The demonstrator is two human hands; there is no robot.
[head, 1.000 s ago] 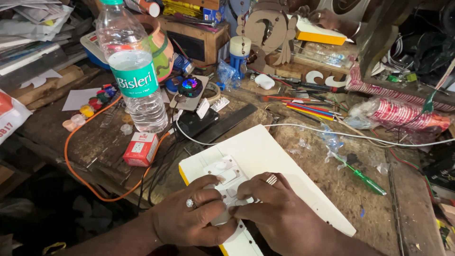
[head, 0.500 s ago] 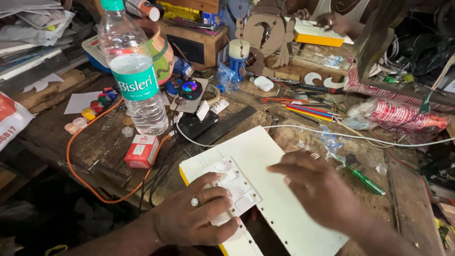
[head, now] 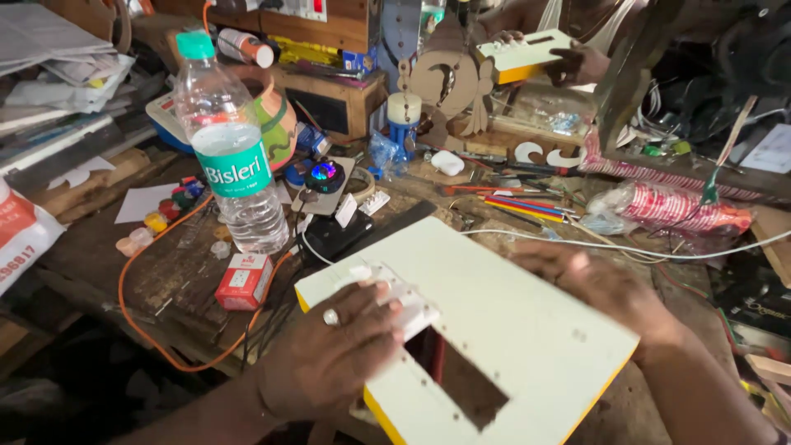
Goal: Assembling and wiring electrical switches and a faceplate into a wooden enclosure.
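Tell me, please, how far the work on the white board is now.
Done: the board has its slot cut and small holes made, and white switches sit at one end of the slot. In hand: the left hand presses on the switches, and the right hand, blurred, is over the board. Left: the rest of the slot is empty.

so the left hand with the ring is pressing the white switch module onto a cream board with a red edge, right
Not quite. In the head view the left hand does press the white switch module onto the flat cream board, but the board's edge is yellow, not red.
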